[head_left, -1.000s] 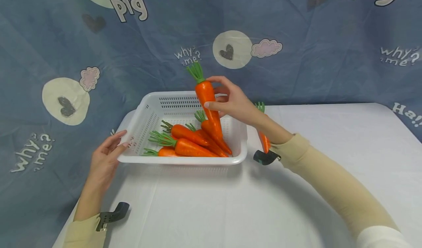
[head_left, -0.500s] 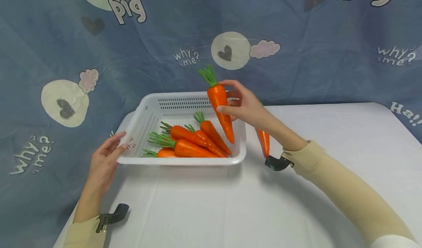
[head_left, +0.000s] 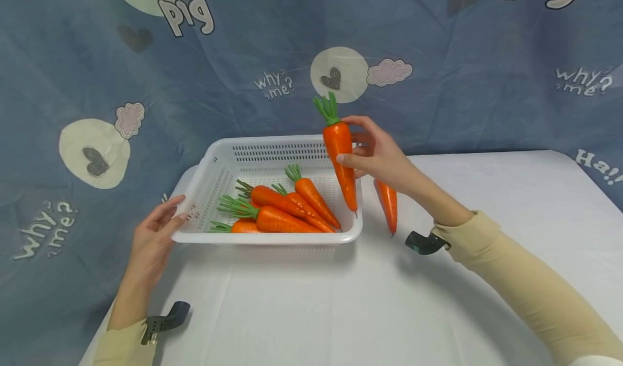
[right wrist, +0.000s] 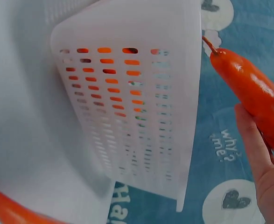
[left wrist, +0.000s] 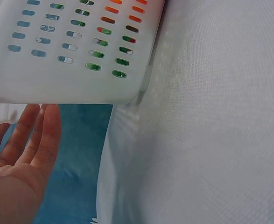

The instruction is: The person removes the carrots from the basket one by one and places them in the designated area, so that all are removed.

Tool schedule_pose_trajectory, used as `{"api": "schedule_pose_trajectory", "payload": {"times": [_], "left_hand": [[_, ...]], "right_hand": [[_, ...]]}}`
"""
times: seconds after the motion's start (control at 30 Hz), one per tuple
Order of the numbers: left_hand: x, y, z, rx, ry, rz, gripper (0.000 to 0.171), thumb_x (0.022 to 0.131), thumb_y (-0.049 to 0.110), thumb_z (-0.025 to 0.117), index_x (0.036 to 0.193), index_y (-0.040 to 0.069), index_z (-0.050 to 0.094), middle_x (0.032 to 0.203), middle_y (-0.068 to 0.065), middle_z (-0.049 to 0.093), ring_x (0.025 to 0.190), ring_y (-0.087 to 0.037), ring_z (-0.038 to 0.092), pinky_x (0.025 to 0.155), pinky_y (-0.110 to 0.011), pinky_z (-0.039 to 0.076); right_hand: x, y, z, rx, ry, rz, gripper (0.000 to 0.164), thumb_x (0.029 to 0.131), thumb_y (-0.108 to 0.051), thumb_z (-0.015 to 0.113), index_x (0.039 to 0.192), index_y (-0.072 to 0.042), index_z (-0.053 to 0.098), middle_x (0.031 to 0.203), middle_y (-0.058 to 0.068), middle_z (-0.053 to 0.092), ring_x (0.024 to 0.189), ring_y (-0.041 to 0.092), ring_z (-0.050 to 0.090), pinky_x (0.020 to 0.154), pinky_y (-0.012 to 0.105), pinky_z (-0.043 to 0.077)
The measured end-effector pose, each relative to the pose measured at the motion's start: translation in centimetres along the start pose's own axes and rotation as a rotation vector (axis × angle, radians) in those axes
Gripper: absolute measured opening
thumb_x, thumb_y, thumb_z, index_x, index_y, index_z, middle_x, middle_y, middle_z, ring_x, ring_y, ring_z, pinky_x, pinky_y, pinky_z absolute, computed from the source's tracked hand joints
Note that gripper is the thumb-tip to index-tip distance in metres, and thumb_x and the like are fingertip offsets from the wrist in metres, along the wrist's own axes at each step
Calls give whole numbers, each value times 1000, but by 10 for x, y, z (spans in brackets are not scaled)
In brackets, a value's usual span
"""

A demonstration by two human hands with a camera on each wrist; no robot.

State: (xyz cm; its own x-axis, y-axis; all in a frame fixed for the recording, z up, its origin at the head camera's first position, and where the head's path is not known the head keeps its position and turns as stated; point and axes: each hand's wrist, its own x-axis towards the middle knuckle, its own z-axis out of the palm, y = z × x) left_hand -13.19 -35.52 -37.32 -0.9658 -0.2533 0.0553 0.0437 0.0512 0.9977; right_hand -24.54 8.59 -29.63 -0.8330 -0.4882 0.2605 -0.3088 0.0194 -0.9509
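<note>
My right hand (head_left: 377, 152) pinches a carrot (head_left: 340, 155) with a green top, holding it up over the right end of a white slotted basket (head_left: 287, 238). The carrot's tip points down; in the right wrist view the same carrot (right wrist: 253, 86) shows beside the basket wall (right wrist: 127, 28). My left hand (head_left: 154, 241) has its fingers at the basket's left rim, thumb on the near side. In the left wrist view that hand (left wrist: 24, 158) reaches up to the rim, and its fingertips are partly hidden. Several carrots (head_left: 287, 220) lie in the basket, green tops mostly leftward.
Another carrot (head_left: 388, 206) lies on the white table (head_left: 292, 306) just right of the basket, its top hidden behind my right hand and wrist. A blue printed cloth (head_left: 219, 58) hangs behind the table and shows at its left side.
My right hand has moved to the right with the carrot, lifting it away from the carrots in the basket toward the basket's right rim. The left hand has stayed at the left rim.
</note>
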Motion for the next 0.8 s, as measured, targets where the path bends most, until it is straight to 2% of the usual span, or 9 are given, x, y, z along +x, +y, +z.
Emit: {"api": "schedule_pose_trajectory", "payload": {"times": [0.3, 0.4, 0.47, 0.57, 0.63, 0.7, 0.8], "left_hand": [[0, -2, 0, -15, -3, 13, 49, 93, 11, 69, 140, 11, 54, 124, -1, 53, 111, -15, 51, 75, -20, 53], [0, -3, 0, -6, 1, 4, 49, 93, 12, 69, 141, 11, 54, 127, -6, 52, 112, -17, 50, 75, -20, 54], [6, -15, -7, 4, -5, 19, 53, 92, 19, 72, 141, 12, 54, 132, -9, 51, 115, -19, 50, 76, -21, 54], [8, -17, -8, 23, 0, 19, 54, 92, 22, 72, 142, 14, 53, 136, -11, 48, 117, -21, 49, 77, -21, 54], [7, -16, -8, 21, -1, 24, 53, 92, 22, 72, 142, 14, 54, 136, -10, 48, 117, -20, 49, 77, -20, 53], [0, -5, 0, 14, 8, 7, 50, 94, 17, 69, 141, 13, 54, 135, -9, 49, 116, -19, 49, 77, -20, 53], [-2, -1, 2, -12, 7, 8, 49, 94, 14, 69, 141, 12, 54, 133, -9, 49, 114, -18, 49, 76, -20, 53]], "right_hand": [[-12, 1, -13, -57, 33, 49, 62, 90, -13, 73, 143, -20, 42, 133, 12, 56, 110, 30, 63, 67, 49, 57], [-18, 5, -17, -79, 41, 70, 62, 90, -12, 73, 143, -21, 43, 134, 13, 56, 110, 31, 62, 69, 49, 57], [-22, 7, -21, -93, 47, 80, 62, 90, -13, 73, 143, -21, 42, 134, 12, 56, 109, 30, 62, 69, 48, 57], [-27, 11, -27, -93, 61, 92, 62, 90, -15, 73, 144, -22, 42, 134, 12, 56, 109, 29, 62, 71, 45, 57], [-30, 13, -31, -85, 74, 104, 63, 90, -14, 72, 144, -22, 41, 134, 14, 56, 110, 30, 62, 72, 45, 57], [-33, 14, -34, -77, 86, 115, 63, 91, -13, 72, 145, -22, 40, 135, 15, 55, 111, 32, 61, 72, 45, 57], [-37, 16, -39, -73, 99, 127, 64, 92, -11, 70, 146, -22, 38, 137, 18, 53, 112, 35, 60, 70, 45, 58]]}}
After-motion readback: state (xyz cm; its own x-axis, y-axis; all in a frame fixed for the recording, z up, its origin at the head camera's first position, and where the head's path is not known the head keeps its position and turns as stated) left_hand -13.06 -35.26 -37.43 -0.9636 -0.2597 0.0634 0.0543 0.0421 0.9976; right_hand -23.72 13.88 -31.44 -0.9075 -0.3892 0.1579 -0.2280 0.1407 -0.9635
